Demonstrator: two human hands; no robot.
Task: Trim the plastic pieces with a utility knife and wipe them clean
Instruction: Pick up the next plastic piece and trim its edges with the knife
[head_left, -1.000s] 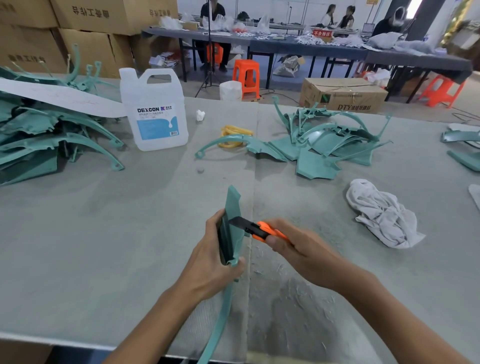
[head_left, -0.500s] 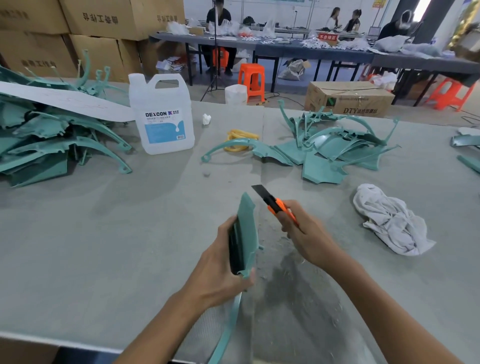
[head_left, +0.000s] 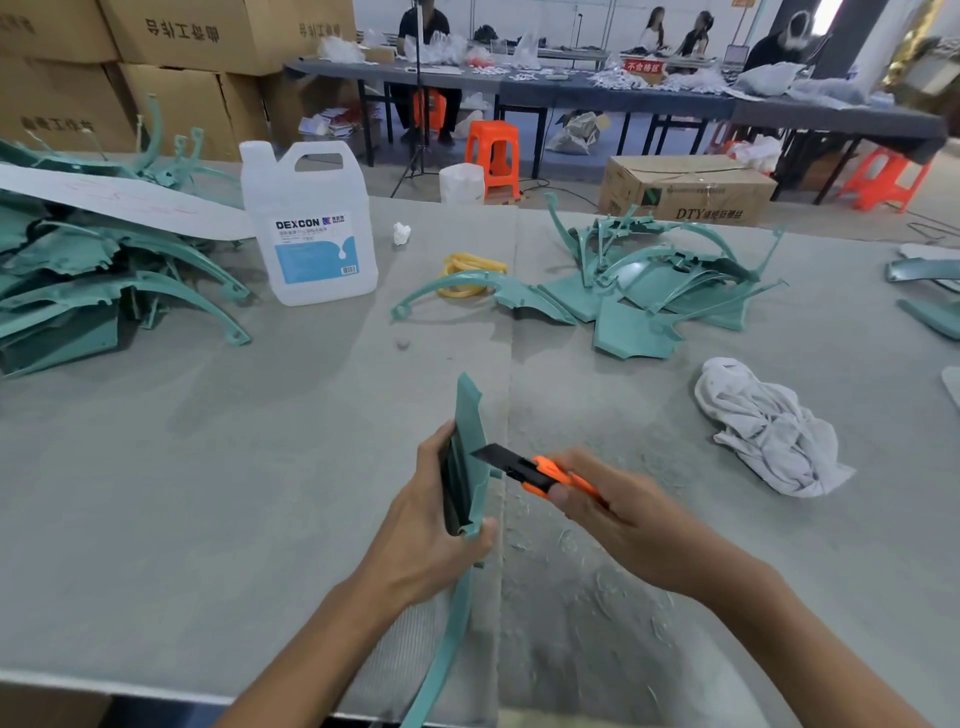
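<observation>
The left hand (head_left: 431, 525) gripped a teal plastic piece (head_left: 470, 457) upright over the table (head_left: 156, 493); the right hand (head_left: 618, 519) clasped the utility knife (head_left: 535, 470), blade at its edge (trimming apparently underway); the rag (head_left: 769, 426) lay unused, so wiping seemed left.

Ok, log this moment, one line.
step: trimming | left hand: grips plastic piece | right hand: grips utility knife, blade at piece | rag: untouched

A white DEXCON jug (head_left: 311, 234) stands near yellow bands (head_left: 470, 270), with cardboard boxes (head_left: 182, 36) and an orange stool (head_left: 492, 156) behind.
</observation>
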